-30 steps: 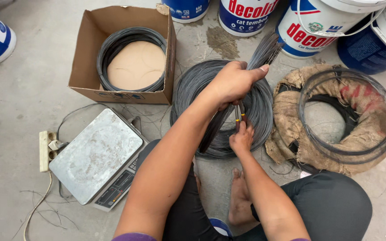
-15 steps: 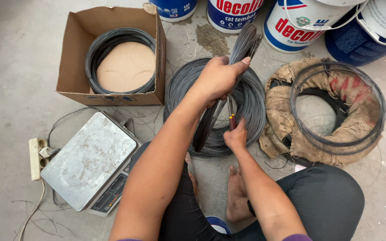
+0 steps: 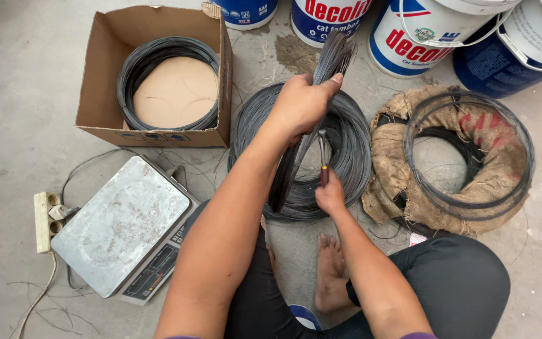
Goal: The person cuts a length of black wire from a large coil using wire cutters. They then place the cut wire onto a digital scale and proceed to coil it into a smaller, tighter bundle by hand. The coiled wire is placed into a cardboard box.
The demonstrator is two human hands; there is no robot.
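My left hand [image 3: 303, 100] grips a bundle of dark wire strands [image 3: 334, 56], held slanting above a large coil of dark wire [image 3: 352, 144] lying on the concrete floor. Below it, my right hand [image 3: 330, 194] is closed on a small tool with a red handle [image 3: 324, 168], its metal tip pointing up at the strands. The bundle's lower end runs down across the coil's middle. My bare foot [image 3: 330, 270] rests on the floor beneath the hands.
A cardboard box [image 3: 98, 100] holding a wire coil sits at the upper left. A metal-topped scale [image 3: 120, 226] and a power strip [image 3: 45, 220] lie at the left. A burlap-wrapped wire coil [image 3: 396, 157] is at the right. Paint buckets [image 3: 415, 37] line the top.
My left hand has lifted the wire bundle slightly and moved a little left. The right hand with the tool stays beneath it. The view has shifted a little.
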